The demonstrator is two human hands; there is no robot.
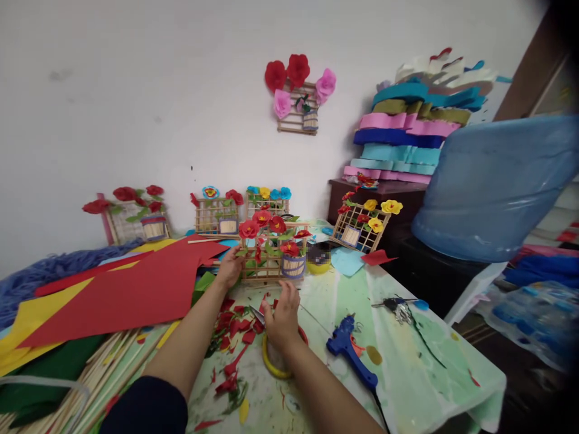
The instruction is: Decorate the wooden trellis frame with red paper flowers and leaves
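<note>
A small wooden stick lattice [271, 272] with red paper flowers [277, 224], green leaves and a little stick basket [294, 267] stands upright in front of me. My left hand [230, 268] is closed on its left edge. Just below its bottom bar is my right hand [283, 316], thumb and fingers apart; whether the fingertips touch the bar I cannot tell. Beneath that hand lie scissors with yellow and red handles [274, 366], partly hidden by the palm and wrist. Red paper scraps [233, 328] are scattered between my arms.
A blue glue gun [350, 349] lies to the right, its cord running toward me. Red paper sheets [136, 295] and thin wooden sticks [113, 364] cover the left side. More flowered lattices [362, 226] stand behind. A large blue water bottle [488, 187] is beyond the table's right edge.
</note>
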